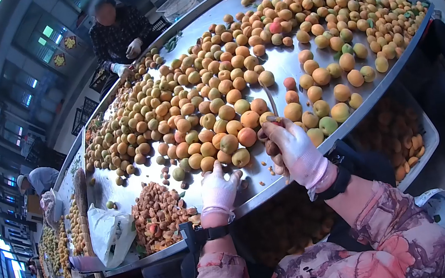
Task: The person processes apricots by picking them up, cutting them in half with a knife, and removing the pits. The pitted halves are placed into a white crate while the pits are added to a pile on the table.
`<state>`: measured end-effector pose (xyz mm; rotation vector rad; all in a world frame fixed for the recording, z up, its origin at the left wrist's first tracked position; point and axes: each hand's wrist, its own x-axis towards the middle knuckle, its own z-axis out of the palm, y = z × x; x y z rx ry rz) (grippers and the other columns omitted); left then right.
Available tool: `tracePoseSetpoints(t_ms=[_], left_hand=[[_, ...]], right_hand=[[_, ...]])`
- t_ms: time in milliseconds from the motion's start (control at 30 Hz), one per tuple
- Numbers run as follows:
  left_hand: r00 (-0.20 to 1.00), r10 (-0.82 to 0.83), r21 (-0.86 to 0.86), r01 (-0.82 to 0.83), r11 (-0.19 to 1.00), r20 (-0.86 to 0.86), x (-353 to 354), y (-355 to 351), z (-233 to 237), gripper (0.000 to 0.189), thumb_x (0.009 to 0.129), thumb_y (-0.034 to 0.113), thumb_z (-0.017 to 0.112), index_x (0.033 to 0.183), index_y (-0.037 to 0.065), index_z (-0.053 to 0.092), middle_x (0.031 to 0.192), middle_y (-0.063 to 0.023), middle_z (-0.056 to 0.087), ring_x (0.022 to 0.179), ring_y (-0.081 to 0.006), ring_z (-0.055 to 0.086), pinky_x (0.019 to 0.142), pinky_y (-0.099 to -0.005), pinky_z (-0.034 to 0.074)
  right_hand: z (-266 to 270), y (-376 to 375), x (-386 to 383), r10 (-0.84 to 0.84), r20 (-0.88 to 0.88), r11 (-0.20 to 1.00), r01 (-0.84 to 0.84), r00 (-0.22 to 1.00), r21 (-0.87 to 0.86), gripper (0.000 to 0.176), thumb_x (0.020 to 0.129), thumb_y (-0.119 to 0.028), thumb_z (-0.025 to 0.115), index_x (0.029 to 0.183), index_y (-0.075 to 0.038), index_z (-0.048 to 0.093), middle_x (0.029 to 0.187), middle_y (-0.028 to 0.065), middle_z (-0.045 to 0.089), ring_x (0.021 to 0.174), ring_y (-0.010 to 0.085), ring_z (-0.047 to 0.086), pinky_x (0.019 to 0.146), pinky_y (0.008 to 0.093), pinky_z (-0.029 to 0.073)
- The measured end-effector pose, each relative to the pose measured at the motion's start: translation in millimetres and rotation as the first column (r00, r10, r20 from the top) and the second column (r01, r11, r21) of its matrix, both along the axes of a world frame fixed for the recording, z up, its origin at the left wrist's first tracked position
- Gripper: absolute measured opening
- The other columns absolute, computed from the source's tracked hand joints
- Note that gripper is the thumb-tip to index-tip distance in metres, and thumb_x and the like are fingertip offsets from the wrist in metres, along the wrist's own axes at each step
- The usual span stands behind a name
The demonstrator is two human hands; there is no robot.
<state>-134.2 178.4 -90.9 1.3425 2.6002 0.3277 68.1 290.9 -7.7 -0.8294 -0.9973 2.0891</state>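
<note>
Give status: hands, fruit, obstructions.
Left hand open, at the nearest apricots. Right hand shut on knife, blade up. Nothing blocking either hand.

Long steel sorting table (281, 66) with a raised rim, orange and yellow-green apricots (210, 105) spread loosely over most of its top, a brownish-orange heap of fruit pieces (157, 210) near the front edge, a crumpled white plastic bag (109, 233) just beside it
</note>
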Motion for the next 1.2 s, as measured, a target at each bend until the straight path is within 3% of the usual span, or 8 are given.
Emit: tracePoseSetpoints(t_ms=[200,333,467,533,600,733,967,1200], left_hand=[[0.993,-0.012,0.008,0.013,1.000,-0.119,20,26,-5,0.053,0.081,0.041,0.075,0.112,-0.001,0.065,0.102,-0.0243,0.064,0.095,-0.0403,0.064,0.086,-0.0471,0.051],[0.960,-0.223,0.094,0.209,0.973,0.171,22,6,-9,0.033,0.080,0.032,0.073,0.095,0.002,0.074,0.094,-0.0222,0.067,0.093,-0.0381,0.065,0.085,-0.0451,0.052],[0.974,-0.143,-0.341,0.197,0.919,0.178,-21,-45,26,0.029,0.081,0.032,0.071,0.093,0.006,0.075,0.091,-0.0186,0.072,0.089,-0.0366,0.069,0.083,-0.0439,0.054],[0.951,-0.199,-0.616,0.012,0.787,-0.236,-51,-72,34,0.029,0.082,0.032,0.070,0.095,0.008,0.077,0.094,-0.0166,0.073,0.088,-0.0362,0.070,0.083,-0.0442,0.055],[0.974,-0.082,-0.580,-0.058,0.813,-0.212,-52,-67,55,0.035,0.087,0.037,0.067,0.103,0.008,0.075,0.098,-0.0157,0.073,0.091,-0.0353,0.070,0.086,-0.0446,0.055],[0.936,0.012,0.235,-0.101,0.967,0.353,-33,-12,34,0.047,0.095,0.034,0.066,0.125,-0.002,0.061,0.084,-0.0148,0.072,0.078,-0.0240,0.070,0.073,-0.0348,0.054],[0.940,-0.009,0.413,-0.141,0.900,0.342,-10,69,-23,0.062,0.092,0.018,0.072,0.142,-0.005,0.045,0.115,-0.0160,0.067,0.094,-0.0162,0.067,0.076,-0.0266,0.056],[0.580,-0.223,0.496,-0.369,0.786,0.784,22,12,37,0.057,0.087,0.004,0.073,0.137,-0.005,0.049,0.118,-0.0119,0.063,0.103,-0.0159,0.063,0.089,-0.0268,0.053]], right_hand=[[0,12,-2,0.015,-0.019,0.999,-0.016,1.000,-0.036,0.025,0.102,-0.031,0.054,0.097,-0.007,0.057,0.066,-0.0022,0.048,0.041,0.0060,0.040,0.036,0.0236,0.033],[-6,20,-1,0.017,-0.070,0.995,-0.023,0.997,-0.094,0.024,0.101,-0.031,0.055,0.097,-0.008,0.057,0.066,-0.0024,0.049,0.042,0.0063,0.042,0.037,0.0231,0.034],[-8,29,7,-0.011,-0.110,0.994,-0.001,0.994,-0.111,0.024,0.100,-0.032,0.057,0.098,-0.008,0.057,0.067,-0.0018,0.051,0.043,0.0062,0.043,0.037,0.0224,0.035],[-6,32,12,0.007,-0.102,0.997,-0.015,0.995,-0.082,0.024,0.100,-0.032,0.058,0.101,-0.008,0.056,0.069,-0.0016,0.052,0.044,0.0056,0.044,0.038,0.0219,0.035],[-7,32,11,0.037,-0.059,0.999,-0.037,0.998,0.009,0.024,0.101,-0.031,0.058,0.104,-0.008,0.055,0.071,-0.0016,0.052,0.045,0.0050,0.044,0.038,0.0214,0.035],[-15,29,10,0.150,0.106,0.960,-0.171,0.983,0.221,0.028,0.102,-0.030,0.058,0.106,-0.002,0.057,0.080,0.0032,0.058,0.064,0.0065,0.054,0.054,0.0235,0.045],[-30,30,5,0.138,0.172,0.851,-0.206,0.975,0.483,0.031,0.103,-0.024,0.055,0.121,0.001,0.057,0.094,0.0112,0.068,0.085,0.0166,0.066,0.076,0.0305,0.052],[-45,10,-10,0.186,0.303,0.781,-0.328,0.935,0.532,0.030,0.097,-0.023,0.060,0.113,0.002,0.055,0.091,0.0212,0.068,0.090,0.0378,0.069,0.078,0.0413,0.053]])
